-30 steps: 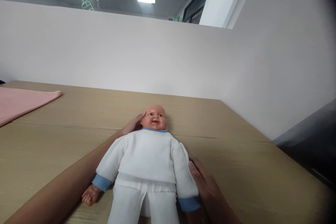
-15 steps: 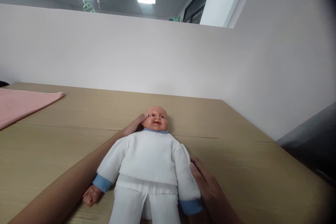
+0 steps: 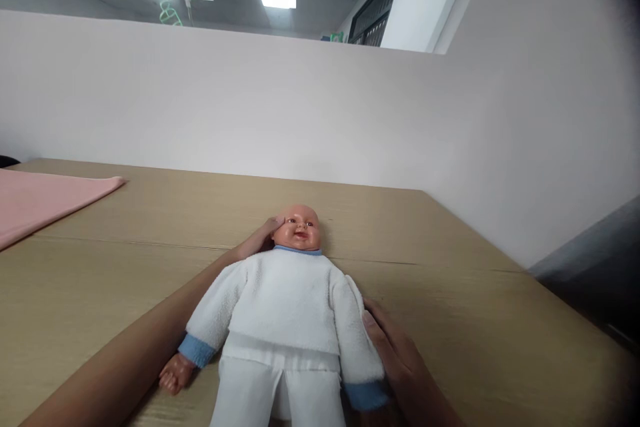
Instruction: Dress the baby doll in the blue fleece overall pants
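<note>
A baby doll [image 3: 285, 307] in a white fleece suit with blue cuffs lies on its back on the wooden table [image 3: 450, 320], head away from me. My left hand [image 3: 259, 240] cups the left side of the doll's head, fingers curved against it. My right hand [image 3: 397, 363] rests against the doll's sleeve and side on the right, fingers together and partly tucked under the fleece. The doll's bare hand [image 3: 173, 373] lies beside my left forearm.
A pink cloth [image 3: 45, 197] lies flat at the table's far left. A white partition wall [image 3: 300, 113] runs behind the table. The table's right edge drops to a dark floor [image 3: 595, 280].
The doll and both hands sit slightly lower and to the right in view; their hold on the doll looks the same.
</note>
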The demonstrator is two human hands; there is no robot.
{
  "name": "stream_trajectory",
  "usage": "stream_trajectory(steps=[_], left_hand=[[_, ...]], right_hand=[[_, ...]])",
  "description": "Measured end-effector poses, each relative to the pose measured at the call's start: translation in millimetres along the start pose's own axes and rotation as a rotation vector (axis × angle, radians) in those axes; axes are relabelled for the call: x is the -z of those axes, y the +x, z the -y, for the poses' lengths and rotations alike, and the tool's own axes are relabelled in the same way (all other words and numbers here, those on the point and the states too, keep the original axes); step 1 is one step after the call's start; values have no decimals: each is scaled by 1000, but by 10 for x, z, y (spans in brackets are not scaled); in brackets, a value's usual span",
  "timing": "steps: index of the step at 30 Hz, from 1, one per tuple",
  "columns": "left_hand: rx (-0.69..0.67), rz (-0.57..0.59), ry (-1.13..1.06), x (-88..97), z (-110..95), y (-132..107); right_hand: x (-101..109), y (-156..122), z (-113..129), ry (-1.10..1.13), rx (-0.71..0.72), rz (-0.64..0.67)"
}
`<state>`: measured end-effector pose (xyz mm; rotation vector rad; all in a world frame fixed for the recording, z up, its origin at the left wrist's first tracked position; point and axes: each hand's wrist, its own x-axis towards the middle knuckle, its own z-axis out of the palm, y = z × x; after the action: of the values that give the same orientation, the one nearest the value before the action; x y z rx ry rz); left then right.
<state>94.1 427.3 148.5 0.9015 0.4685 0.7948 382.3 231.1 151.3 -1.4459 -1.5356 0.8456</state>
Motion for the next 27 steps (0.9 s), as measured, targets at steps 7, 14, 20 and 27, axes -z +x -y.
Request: stream_trajectory(steps=[7, 14, 20, 27], left_hand=[[21, 23, 15, 66, 7, 30], [16, 2, 15, 103, 30, 47], [40, 4, -4, 52, 11, 26], [60, -40, -2, 6, -7, 2]], right_hand=[[6, -5, -24, -1, 12, 25], [5, -2, -1, -34, 6, 25], [5, -8, 21, -7, 22, 25], [14, -18, 2, -17, -19, 38]])
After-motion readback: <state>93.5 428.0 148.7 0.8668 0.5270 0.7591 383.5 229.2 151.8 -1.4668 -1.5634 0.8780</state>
